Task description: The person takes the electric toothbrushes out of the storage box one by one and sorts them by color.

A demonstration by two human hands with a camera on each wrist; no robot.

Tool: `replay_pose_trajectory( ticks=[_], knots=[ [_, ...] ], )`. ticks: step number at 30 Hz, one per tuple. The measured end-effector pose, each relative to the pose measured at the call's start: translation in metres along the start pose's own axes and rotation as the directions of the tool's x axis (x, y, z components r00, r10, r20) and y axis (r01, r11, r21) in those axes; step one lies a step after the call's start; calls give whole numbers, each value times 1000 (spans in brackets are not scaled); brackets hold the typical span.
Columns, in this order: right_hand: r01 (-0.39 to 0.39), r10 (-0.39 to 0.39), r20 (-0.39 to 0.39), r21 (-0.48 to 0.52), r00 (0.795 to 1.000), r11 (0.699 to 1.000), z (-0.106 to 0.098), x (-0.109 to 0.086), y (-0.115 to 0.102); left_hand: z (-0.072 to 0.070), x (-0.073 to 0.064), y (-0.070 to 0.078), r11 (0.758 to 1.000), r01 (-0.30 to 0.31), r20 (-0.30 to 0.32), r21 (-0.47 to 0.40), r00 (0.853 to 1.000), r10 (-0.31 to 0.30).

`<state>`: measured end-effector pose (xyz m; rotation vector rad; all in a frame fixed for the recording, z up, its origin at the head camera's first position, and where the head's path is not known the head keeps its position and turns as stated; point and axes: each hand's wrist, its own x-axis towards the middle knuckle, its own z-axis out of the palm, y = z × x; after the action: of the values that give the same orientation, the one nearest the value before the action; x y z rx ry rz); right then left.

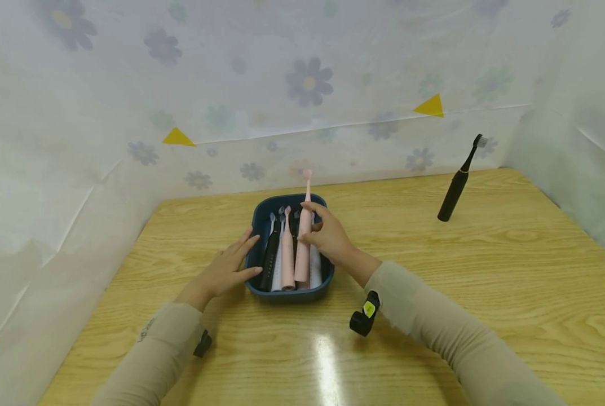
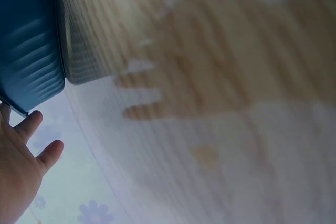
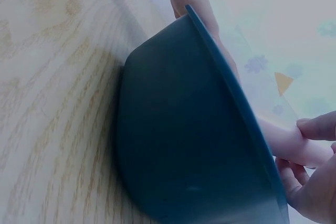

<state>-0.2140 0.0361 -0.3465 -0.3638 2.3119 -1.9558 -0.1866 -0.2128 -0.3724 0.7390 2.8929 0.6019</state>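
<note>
My right hand [image 1: 331, 235] pinches a pink electric toothbrush [image 1: 302, 262] between thumb and fingers, over the right side of a dark blue plastic bin [image 1: 289, 298]. Its brush head points away from me, above the bin's far rim. At the bin's left rim rests my left hand [image 1: 224, 269], fingers spread and fairly straight. Several electric toothbrushes lie inside, among them a black one [image 1: 269, 256], another pink one [image 1: 288, 259] and white ones partly covered. In the right wrist view, the pink handle [image 3: 294, 142] shows between the fingers beyond the bin's wall [image 3: 184, 119].
A black electric toothbrush [image 1: 453, 194] stands upright, leaning slightly, on the wood-grain table [image 1: 414, 248] at the back right. Flowered white sheeting [image 1: 261, 84] encloses the back and sides, with yellow triangles [image 1: 431, 106] stuck on it.
</note>
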Motion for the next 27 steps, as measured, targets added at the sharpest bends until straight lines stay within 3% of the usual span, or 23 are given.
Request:
replay_pose_trajectory(
  ticks=[8,27],
  knots=[
    [-18,19,-11,98,1000,995,-3,2,0,0,0,0,1000,-1,3,12,1000,1],
    [-2,6,-25,153,1000,988,-17,0,-7,-1,0,3,1000,-1,3,-2,1000,1]
  ],
)
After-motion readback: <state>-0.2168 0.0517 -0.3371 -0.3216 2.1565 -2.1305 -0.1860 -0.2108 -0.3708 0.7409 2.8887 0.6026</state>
